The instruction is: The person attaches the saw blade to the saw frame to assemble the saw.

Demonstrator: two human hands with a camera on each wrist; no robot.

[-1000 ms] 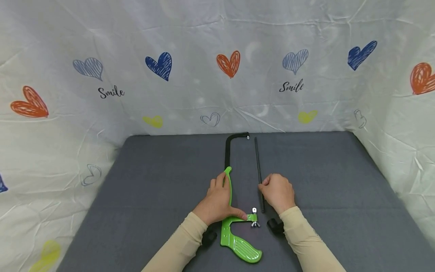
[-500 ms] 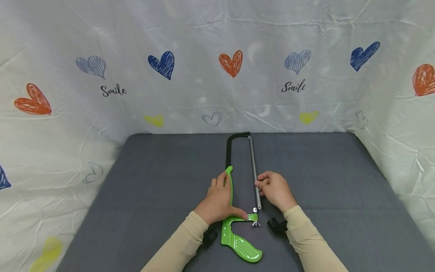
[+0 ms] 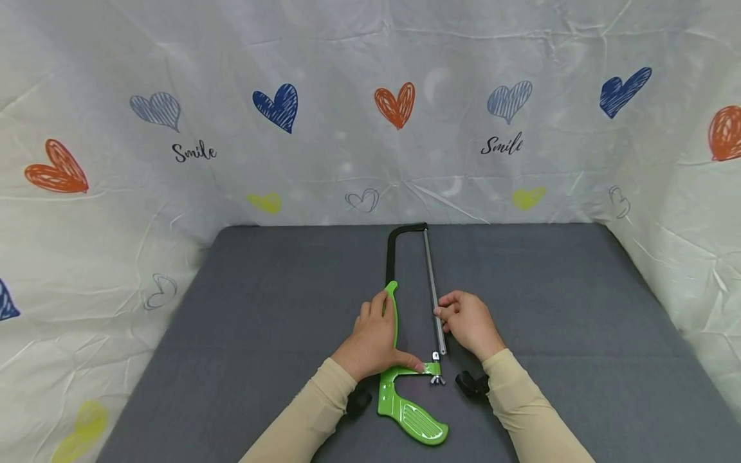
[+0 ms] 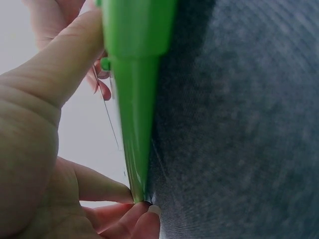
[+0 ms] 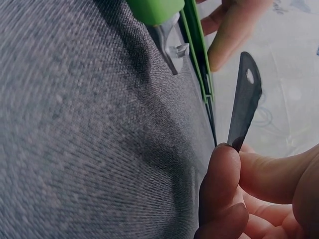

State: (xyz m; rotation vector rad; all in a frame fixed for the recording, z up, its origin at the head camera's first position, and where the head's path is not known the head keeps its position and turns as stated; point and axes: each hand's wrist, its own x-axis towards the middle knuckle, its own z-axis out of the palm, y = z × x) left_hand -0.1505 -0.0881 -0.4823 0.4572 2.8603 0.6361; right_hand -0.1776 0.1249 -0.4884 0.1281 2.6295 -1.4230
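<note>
A hacksaw frame [image 3: 413,421] lies on the grey table, its green grip nearest me and its black bow farthest away. My left hand [image 3: 373,337] holds the frame, with the thumb on the green cross arm and the fingers at the green spine's far end. Between thumb and fingers, my right hand [image 3: 470,326] pinches a thin hacksaw blade [image 3: 430,270]. The blade's far end meets the tip of the bow; whether it is hooked there is too small to tell. Its near end, with a hole visible in the right wrist view, sits beside the metal blade holder [image 3: 436,357], apart from it.
A wing nut [image 3: 438,381] sticks out below the cross arm. The grey cloth-covered table [image 3: 278,289] ends at a white curtain [image 3: 324,58] printed with hearts. Black wrist mounts show under both sleeves.
The right hand has turned the blade so its pale face shows and brought it left, its far end to the bow tip. The left hand keeps its hold on the frame.
</note>
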